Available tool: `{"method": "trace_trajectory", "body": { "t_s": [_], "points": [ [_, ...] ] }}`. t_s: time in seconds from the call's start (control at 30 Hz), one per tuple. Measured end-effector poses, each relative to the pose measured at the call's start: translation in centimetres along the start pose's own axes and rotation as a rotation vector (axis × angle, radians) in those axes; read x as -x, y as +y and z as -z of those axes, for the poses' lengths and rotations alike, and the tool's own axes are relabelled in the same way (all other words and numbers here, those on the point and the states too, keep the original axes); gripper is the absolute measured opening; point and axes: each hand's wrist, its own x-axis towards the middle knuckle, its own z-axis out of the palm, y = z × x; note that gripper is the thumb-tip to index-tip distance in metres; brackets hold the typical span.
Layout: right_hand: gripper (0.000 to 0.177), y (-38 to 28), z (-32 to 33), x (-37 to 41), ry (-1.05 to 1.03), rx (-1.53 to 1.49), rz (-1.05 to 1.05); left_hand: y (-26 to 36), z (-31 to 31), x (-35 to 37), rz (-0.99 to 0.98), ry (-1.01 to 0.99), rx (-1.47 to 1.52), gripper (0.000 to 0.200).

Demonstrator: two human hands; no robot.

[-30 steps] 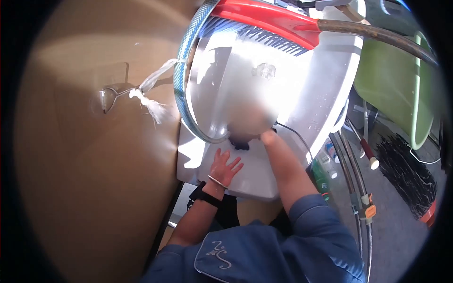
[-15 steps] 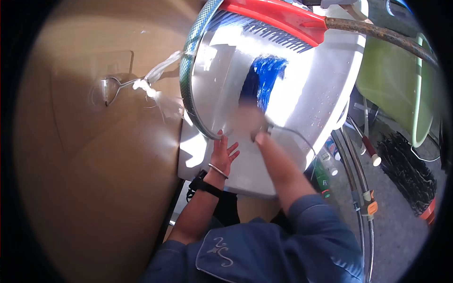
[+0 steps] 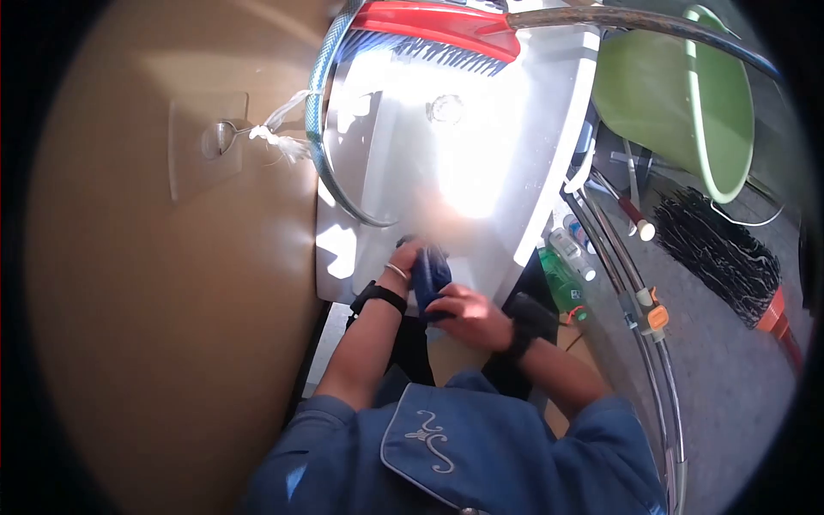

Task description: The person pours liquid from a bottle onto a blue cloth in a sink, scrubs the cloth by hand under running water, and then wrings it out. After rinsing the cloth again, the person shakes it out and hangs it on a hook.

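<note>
A dark blue wet cloth (image 3: pixel 431 276) is bunched between my two hands over the near edge of a white sink (image 3: pixel 403 163). My left hand (image 3: pixel 407 256) is closed round its upper left side. My right hand (image 3: pixel 470 314) grips its lower end, fingers wrapped over it. The curved end of a patterned hose (image 3: pixel 317 129) hangs into the sink just beyond my left hand. Bright glare covers the middle of the basin, where a round drain (image 3: pixel 446 109) shows.
A red broom head (image 3: pixel 433 19) lies across the sink's far end. To the right are a green bucket (image 3: pixel 652 90), a black-bristled broom (image 3: pixel 717 257), metal poles (image 3: pixel 639 322) and bottles (image 3: pixel 562 279). A wall hook (image 3: pixel 221 137) holds white string at the left.
The blue cloth has moved from the basin toward me, into my hands. My left hand has closed on it, and my right hand has drawn back toward my body.
</note>
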Motion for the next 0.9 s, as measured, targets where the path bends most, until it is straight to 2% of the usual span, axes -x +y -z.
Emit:
{"method": "trace_trajectory", "body": {
  "t_s": [0.03,0.07,0.1,0.17,0.2,0.27,0.3,0.33,0.4,0.43,0.47,0.53,0.57,0.6,0.63,0.67,0.7,0.73,0.8,0.83,0.87,0.9],
  "points": [
    [0.017,0.3,1.4,-0.1,0.093,-0.037,0.017,-0.9,-0.1,0.0,-0.146,0.037,-0.114,0.031],
    [0.016,0.5,3.0,-0.5,0.186,-0.072,0.037,-2.5,0.4,0.1,-0.15,0.032,-0.12,0.031],
    [0.018,0.6,5.5,-1.4,0.229,0.026,-0.061,-4.5,1.3,0.0,-0.337,0.002,-0.132,0.026],
    [0.019,2.5,8.8,-4.6,0.361,0.134,-0.181,-3.6,-2.7,2.9,-0.299,-0.109,0.278,0.035],
    [0.019,5.3,8.7,-5.9,0.454,0.141,-0.204,-2.3,-5.9,5.8,-0.309,-0.122,0.272,0.035],
    [0.024,11.3,7.0,-7.1,0.425,0.222,-0.104,-1.0,-10.6,10.2,-0.318,-0.203,0.451,0.042],
    [0.034,11.1,5.8,-7.5,0.468,-0.001,-0.138,-0.7,-11.5,11.1,-0.303,-0.207,0.426,0.05],
    [0.048,14.0,2.8,-8.2,0.573,-0.368,-0.172,-0.9,-11.9,11.3,-0.296,-0.221,0.424,0.05],
    [0.074,13.6,1.1,-9.5,0.349,-1.313,-0.251,-1.3,-12.1,11.3,-0.349,-0.413,0.691,0.057],
    [0.083,10.1,1.3,-9.6,0.392,-1.64,-0.138,-1.4,-11.7,11.2,-0.26,-0.515,0.792,0.063],
    [0.083,7.9,2.1,-9.5,0.395,-1.642,-0.141,-1.5,-11.9,11.6,-0.257,-0.511,0.794,0.063],
    [0.08,5.3,3.4,-10.3,0.174,-1.728,0.087,-1.2,-12.5,12.8,-0.152,-0.663,1.053,0.068],
    [0.061,5.3,4.3,-10.6,0.141,-1.592,0.018,-1.3,-11.8,12.7,-0.204,-0.72,0.975,0.07],
    [0.061,4.5,5.7,-11.2,0.135,-1.595,0.018,-1.1,-11.5,12.8,-0.26,-0.775,0.896,0.072],
    [0.047,3.7,7.2,-11.5,0.094,-1.2,-0.053,-1.0,-10.9,13.7,-0.292,-0.58,0.692,0.075],
    [0.033,1.9,8.5,-12.0,0.048,-0.803,-0.111,-0.3,-10.9,14.3,-0.365,-0.482,0.536,0.072],
    [0.018,-0.6,9.7,-12.5,0.032,-0.859,-0.186,0.4,-10.9,15.0,-0.422,-0.377,0.377,0.069],
    [0.018,-1.5,10.7,-13.0,-0.005,-0.553,-0.149,1.6,-10.8,15.0,-0.434,-0.372,0.381,0.069],
    [0.021,-1.6,11.0,-13.9,-0.007,-0.498,-0.226,4.1,-10.7,14.8,-0.598,-0.36,-0.242,0.054],
    [0.021,-1.1,11.1,-14.3,-0.017,-0.5,-0.22,4.6,-10.6,14.8,-0.592,-0.188,-0.531,0.038],
    [0.024,0.1,10.8,-14.6,-0.043,-0.416,-0.257,4.8,-10.6,14.0,-0.595,-0.181,-0.527,0.038],
    [0.027,1.8,10.1,-14.7,-0.068,-0.332,-0.296,4.6,-10.7,12.4,-0.8,0.04,-0.943,0.045]
  ]
}}
